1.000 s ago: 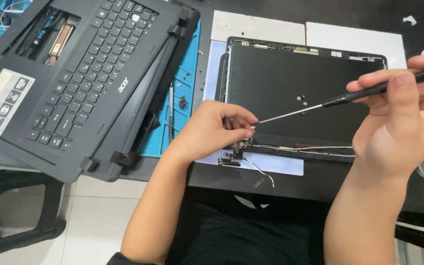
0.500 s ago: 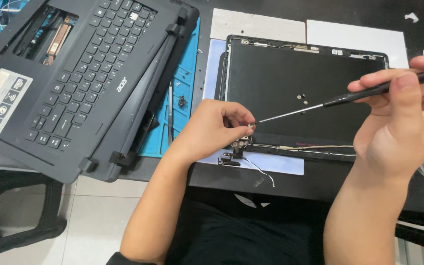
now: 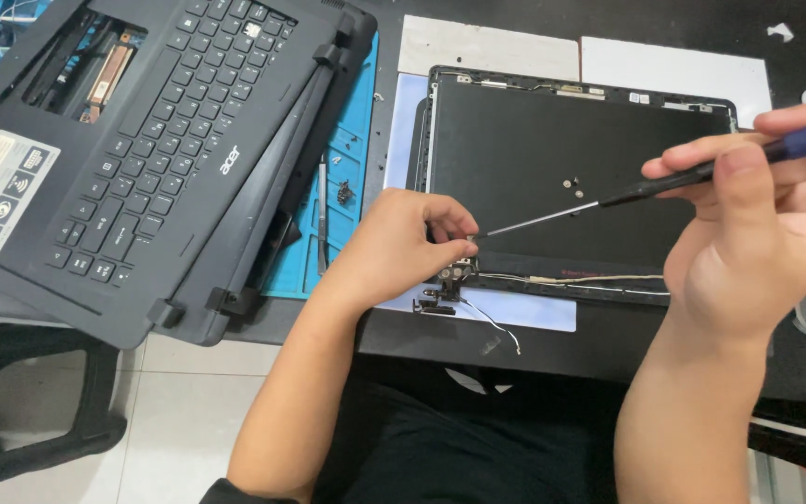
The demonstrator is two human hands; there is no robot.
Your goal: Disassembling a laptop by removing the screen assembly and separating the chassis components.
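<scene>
where tiles show, black desk [image 3: 608, 345] under blue mat [image 3: 347, 177]

Left hand [image 3: 403, 245] pinching (fingertips together); right hand [image 3: 765, 224] gripping.

The left hand [image 3: 401, 245] covers the lower left corner of the screen back cover [image 3: 571, 177]; the screwdriver [image 3: 646, 191] tip and whatever it meets there are hidden behind the fingers [image 3: 445, 224]. The screwdriver handle end is cut off by the right edge. Loose screws [image 3: 571, 185] on the cover are too small to identify. The keyboard base [image 3: 142, 140] runs past the top and left edges.
</scene>
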